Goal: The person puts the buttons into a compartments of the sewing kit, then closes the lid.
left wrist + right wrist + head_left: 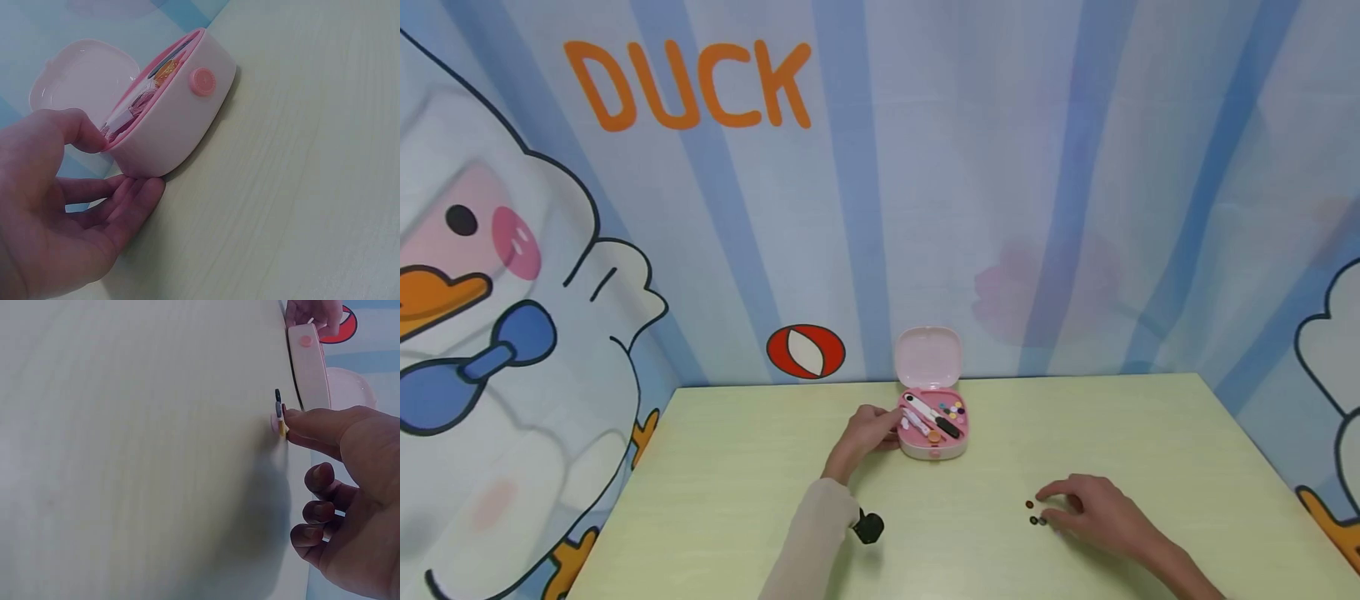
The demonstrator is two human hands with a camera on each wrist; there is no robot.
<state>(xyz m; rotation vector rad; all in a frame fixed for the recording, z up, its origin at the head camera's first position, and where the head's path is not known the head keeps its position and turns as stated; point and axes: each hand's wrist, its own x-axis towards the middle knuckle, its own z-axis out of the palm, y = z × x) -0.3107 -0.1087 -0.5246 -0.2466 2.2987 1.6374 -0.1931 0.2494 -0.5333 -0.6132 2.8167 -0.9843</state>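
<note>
Head view: a person works before a blue-striped duck backdrop (985, 167) lettered in orange, at a pale wood-grain table (737, 467). Near the table's far edge stands a pink-and-white case (951, 452), its pale lid (928, 358) raised upright behind it. A right hand (1093, 510), reaching over the near right of the table, has thumb and forefinger parted; the right wrist view shows its other fingers loosely bent. A left hand (868, 429) grips the case's left end, one digit at the rim and others against the foot of the wall. Inside the case, a black-and-white tool (934, 415) lies aslant, with an orange disc (934, 436) in front of it and a scatter of coloured rounds (953, 410) to the right. Smallest are a few dark button-like pieces (1033, 520), well apart from the case and just at the right hand's fingertips; whether skin meets them is too small to tell. The step in hand looks to be fingering these pieces while the case is steadied. The next move would seem to call for a fine pinch, thumb and forefinger brought together on one piece, with the case held firm.
</note>
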